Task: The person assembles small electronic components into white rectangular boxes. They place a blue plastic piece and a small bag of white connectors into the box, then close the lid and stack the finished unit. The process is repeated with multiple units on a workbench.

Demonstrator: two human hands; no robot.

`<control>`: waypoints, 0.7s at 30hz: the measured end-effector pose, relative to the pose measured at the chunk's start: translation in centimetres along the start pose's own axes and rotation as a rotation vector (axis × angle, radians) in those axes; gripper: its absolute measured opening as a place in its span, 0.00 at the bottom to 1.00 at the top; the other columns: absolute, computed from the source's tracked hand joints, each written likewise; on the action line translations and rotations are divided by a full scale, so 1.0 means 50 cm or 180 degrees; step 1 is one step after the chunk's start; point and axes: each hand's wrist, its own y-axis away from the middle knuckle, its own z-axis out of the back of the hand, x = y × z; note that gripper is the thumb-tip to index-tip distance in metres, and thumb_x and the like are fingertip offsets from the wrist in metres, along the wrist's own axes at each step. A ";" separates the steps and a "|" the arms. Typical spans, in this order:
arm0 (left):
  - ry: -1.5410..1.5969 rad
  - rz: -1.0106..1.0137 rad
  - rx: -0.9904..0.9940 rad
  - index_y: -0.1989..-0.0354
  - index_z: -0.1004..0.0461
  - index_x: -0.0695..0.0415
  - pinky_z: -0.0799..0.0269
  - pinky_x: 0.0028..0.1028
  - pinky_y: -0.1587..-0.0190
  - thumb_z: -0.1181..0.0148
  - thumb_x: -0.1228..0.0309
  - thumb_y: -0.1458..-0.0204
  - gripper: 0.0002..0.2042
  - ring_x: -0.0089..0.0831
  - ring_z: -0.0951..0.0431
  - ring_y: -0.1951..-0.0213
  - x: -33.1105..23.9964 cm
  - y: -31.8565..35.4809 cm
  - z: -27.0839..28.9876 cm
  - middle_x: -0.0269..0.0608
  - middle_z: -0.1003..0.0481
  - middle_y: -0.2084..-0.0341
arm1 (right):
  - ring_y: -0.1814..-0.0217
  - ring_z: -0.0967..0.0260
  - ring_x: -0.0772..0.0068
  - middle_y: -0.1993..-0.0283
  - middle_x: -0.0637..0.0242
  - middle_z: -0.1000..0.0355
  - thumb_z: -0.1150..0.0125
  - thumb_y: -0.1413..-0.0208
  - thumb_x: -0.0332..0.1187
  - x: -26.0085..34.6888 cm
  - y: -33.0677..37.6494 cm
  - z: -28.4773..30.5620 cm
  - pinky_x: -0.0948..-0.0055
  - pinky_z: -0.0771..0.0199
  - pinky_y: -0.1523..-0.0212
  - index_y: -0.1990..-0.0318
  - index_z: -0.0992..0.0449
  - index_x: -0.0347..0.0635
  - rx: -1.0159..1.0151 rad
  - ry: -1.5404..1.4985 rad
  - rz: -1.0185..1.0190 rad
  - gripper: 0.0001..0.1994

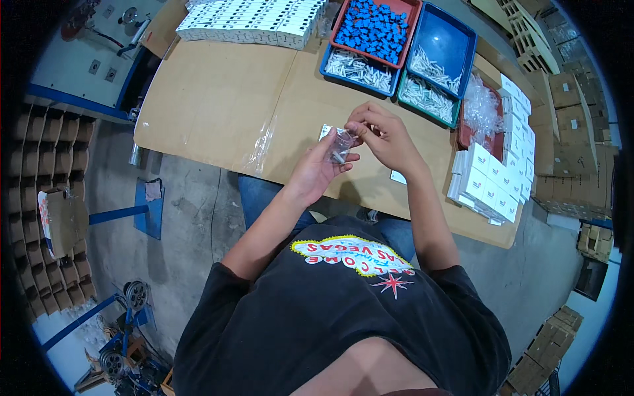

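1. Hovering over the cardboard-covered table [218, 99], a small clear plastic bag [341, 144] is pinched between both hands.
2. The left hand [317, 168] is clamped under it — the right hand [386, 135] grips its top.
3. Trays [441, 46] of small parts are set beyond.

Head camera looks steeply down, close above table [211, 99].

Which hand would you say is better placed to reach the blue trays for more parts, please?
The right hand, probably: the blue trays lie ahead on its side, and the left hand is cradling the small clear bag.
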 end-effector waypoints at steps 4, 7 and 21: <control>-0.0075 0.0020 0.0048 0.39 0.28 0.57 0.27 0.29 0.48 0.53 0.48 0.30 0.25 0.29 0.20 0.51 0.000 -0.005 -0.005 0.40 0.21 0.47 | 0.56 0.24 0.73 0.51 0.63 0.25 0.42 0.32 0.31 0.002 0.005 0.013 0.73 0.20 0.56 0.58 0.20 0.31 0.0047 -0.0069 -0.0094 0.10; -0.0083 0.0071 -0.0021 0.40 0.27 0.56 0.27 0.29 0.49 0.53 0.49 0.30 0.24 0.29 0.20 0.52 -0.002 -0.005 -0.010 0.39 0.21 0.47 | 0.53 0.23 0.72 0.50 0.63 0.24 0.42 0.32 0.33 -0.001 0.006 0.010 0.74 0.23 0.57 0.57 0.19 0.33 0.0050 -0.0347 -0.0244 0.11; -0.0226 0.0048 -0.0090 0.42 0.27 0.55 0.26 0.30 0.51 0.55 0.52 0.29 0.21 0.25 0.21 0.57 0.023 -0.018 0.013 0.35 0.22 0.54 | 0.39 0.28 0.66 0.37 0.55 0.26 0.51 0.26 0.41 -0.067 0.005 -0.008 0.67 0.28 0.41 0.51 0.18 0.32 0.0744 -0.0351 -0.0253 0.20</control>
